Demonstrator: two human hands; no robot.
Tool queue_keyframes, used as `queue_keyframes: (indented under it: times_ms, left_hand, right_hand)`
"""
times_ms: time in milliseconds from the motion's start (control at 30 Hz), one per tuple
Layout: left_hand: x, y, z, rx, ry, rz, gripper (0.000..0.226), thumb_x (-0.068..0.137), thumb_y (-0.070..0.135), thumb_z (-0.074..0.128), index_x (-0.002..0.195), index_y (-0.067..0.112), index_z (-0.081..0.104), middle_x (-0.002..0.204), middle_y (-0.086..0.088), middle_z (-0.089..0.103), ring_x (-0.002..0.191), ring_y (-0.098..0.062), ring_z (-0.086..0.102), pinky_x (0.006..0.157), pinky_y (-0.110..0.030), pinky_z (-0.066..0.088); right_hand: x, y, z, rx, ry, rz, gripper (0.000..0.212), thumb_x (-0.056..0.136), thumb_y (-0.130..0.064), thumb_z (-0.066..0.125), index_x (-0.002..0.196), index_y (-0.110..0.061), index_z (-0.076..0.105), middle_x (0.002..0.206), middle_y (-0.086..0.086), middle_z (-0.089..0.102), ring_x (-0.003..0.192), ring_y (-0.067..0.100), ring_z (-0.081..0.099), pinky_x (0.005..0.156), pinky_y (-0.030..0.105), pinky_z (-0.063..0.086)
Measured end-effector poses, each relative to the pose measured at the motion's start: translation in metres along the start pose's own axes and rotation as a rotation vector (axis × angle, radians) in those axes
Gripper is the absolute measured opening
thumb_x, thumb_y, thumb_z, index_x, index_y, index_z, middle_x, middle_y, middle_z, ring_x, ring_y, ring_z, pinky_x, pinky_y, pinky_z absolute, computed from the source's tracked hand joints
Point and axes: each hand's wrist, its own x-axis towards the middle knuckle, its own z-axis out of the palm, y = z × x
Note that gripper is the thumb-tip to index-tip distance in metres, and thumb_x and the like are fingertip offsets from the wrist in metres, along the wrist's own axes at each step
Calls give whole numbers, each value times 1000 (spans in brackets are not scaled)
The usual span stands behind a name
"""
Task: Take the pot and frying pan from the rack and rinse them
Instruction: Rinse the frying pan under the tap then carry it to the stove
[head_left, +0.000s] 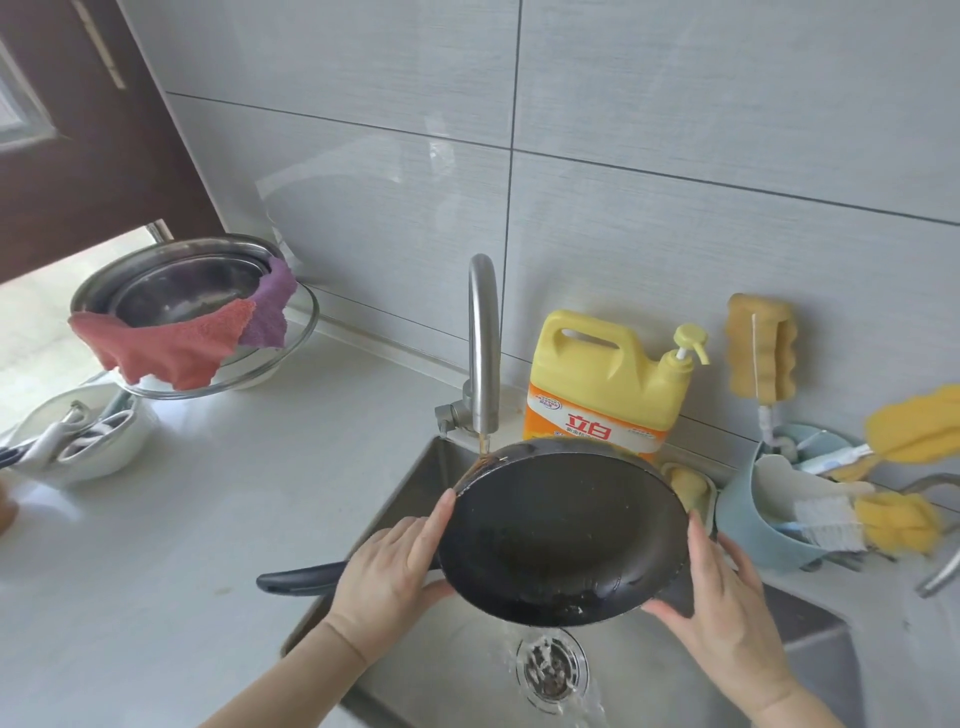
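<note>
A black frying pan (563, 535) is tilted over the steel sink (457, 670), its inside facing me and its dark handle (296, 581) pointing left. My left hand (389, 571) grips the pan's left rim, thumb underneath. My right hand (727, 608) holds the right rim the same way. Water runs from the steel tap (483, 343) onto the pan's upper left rim and spills off the lower edge toward the drain (553, 667). A steel pot (176, 283) sits at the back left on the counter, with red and purple cloths draped over its rim.
A yellow detergent jug (602, 384) stands behind the sink. At the right a blue holder (748, 514) keeps brushes and yellow sponges, and a sponge brush (761, 345) hangs on the tiled wall. A white bowl (88, 441) with utensils sits at the left on the counter.
</note>
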Motion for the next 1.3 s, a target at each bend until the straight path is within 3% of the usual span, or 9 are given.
queue_keyframes:
  times_ms: [133,267,400,533,733,867,1000,1100,1300]
  left_hand:
    - [-12,-7,-12,80,-3,-17,100,81,61,54,155,12,9,85,-1,68,71,-16,65,58,-28,52]
    - [-36,-21,-22,177,12,-59,94,76,68,53,145,10,25,77,-2,68,62,-18,65,53,-29,52]
    - [-54,-31,-30,233,41,-54,85,87,72,38,140,6,31,75,-6,68,54,-23,65,45,-30,51]
    - [-59,-35,-32,241,72,-31,84,90,71,34,139,3,32,78,-10,69,55,-25,66,44,-31,51]
    - [-43,-23,-19,223,44,13,85,88,70,39,143,7,26,80,-5,70,63,-20,67,54,-29,54]
    - [-21,-4,-7,202,49,81,82,90,64,43,145,6,25,87,-2,69,73,-16,63,60,-28,50]
    - [0,19,1,138,74,174,79,95,60,42,149,7,19,87,-3,68,73,-17,63,58,-30,50]
    - [13,35,-1,123,120,222,77,95,57,44,148,7,19,82,-3,65,69,-17,61,55,-30,47]
    - [40,57,-19,146,307,308,90,83,50,66,147,7,20,97,-2,53,81,-17,51,64,-30,41]
  right_hand:
    - [9,-14,9,-6,-30,-19,127,38,-34,99,139,5,31,107,18,70,102,17,52,107,37,26]
    - [17,-33,23,33,-85,-129,137,44,-36,98,151,-6,17,124,15,65,113,17,49,113,34,18]
    - [31,-60,27,-4,-114,-177,122,41,-44,97,137,3,38,126,10,65,115,18,45,107,40,34]
    - [34,-64,32,59,-158,-170,119,50,-38,96,142,1,33,134,9,60,119,14,50,110,41,29]
    - [23,-42,19,39,-127,-122,124,48,-36,97,143,4,28,129,12,63,114,15,53,118,32,12]
    - [12,-19,7,36,-110,-13,128,40,-37,98,140,5,31,111,15,70,102,18,59,110,38,26]
    - [4,2,-16,-27,44,-16,98,78,-61,65,141,4,26,112,22,68,96,31,68,109,41,28]
    - [3,10,-40,-73,133,-76,89,92,-68,32,134,11,31,110,26,66,103,27,53,103,47,31]
    - [5,23,-79,-179,349,-104,83,86,-58,53,132,10,35,114,20,61,95,27,56,107,49,35]
